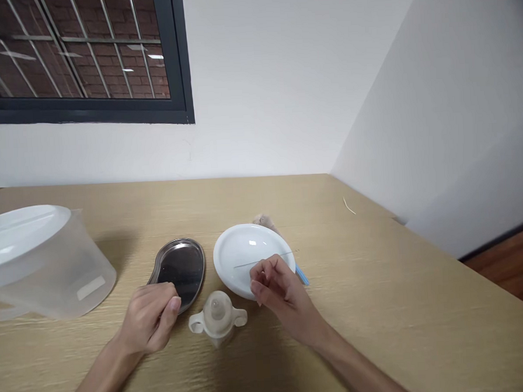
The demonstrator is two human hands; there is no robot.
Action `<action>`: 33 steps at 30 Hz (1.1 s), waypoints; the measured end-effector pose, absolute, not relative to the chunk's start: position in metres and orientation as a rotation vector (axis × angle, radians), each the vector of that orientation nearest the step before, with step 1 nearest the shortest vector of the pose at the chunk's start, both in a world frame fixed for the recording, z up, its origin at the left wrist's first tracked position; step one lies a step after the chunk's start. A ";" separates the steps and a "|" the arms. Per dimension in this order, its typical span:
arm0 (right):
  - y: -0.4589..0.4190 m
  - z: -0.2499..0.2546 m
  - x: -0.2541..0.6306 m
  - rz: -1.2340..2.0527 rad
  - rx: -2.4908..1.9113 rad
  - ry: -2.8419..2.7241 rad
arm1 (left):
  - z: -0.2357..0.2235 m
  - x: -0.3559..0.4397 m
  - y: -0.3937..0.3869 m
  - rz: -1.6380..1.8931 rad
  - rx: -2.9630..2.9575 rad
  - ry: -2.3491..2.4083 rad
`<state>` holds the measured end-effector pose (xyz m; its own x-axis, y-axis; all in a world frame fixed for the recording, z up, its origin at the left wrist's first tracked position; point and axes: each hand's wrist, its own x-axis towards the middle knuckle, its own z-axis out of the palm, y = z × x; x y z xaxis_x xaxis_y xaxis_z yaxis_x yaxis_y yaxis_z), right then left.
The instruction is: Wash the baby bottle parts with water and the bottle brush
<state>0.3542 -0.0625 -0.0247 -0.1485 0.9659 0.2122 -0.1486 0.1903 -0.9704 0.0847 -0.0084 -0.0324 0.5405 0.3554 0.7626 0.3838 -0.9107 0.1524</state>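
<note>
My left hand (pixel 150 319) is closed in a fist over the near left edge of a shiny metal kidney dish (pixel 187 267). Whatever its fingers enclose, if anything, is hidden. My right hand (pixel 284 294), fingers curled and thumb close to them, is over the near right rim of a white oval plate (pixel 229 250). A thin metal wire (pixel 246 264) crosses the plate and passes behind these fingers; I cannot tell whether they grip it. Between my hands stands a baby bottle (pixel 218 315) with two side handles and a clear nipple on top.
A large translucent pitcher (pixel 68 270) with a white lid stands at the left. Behind the plate lies a partly hidden pale object (pixel 265 221); a blue handle (pixel 301 276) sticks out at its right. A thin pale strip (pixel 348 206) lies toward the table's right edge.
</note>
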 end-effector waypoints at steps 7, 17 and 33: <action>-0.063 -0.024 0.354 1.276 -0.887 -1.282 | -0.033 0.085 -0.009 -1.318 -2.740 -0.675; -0.065 -0.025 0.355 1.286 -0.861 -1.275 | -0.034 0.085 -0.008 -1.330 -2.743 -0.656; -0.066 -0.027 0.355 1.351 -0.797 -1.213 | -0.035 0.085 -0.008 -1.292 -2.748 -0.666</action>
<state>0.3550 -0.0664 -0.0273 -0.1745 0.9687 0.1767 -0.2795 0.1233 -0.9522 0.0853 -0.0080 -0.0352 0.5631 0.3651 0.7413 0.3923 -0.9077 0.1491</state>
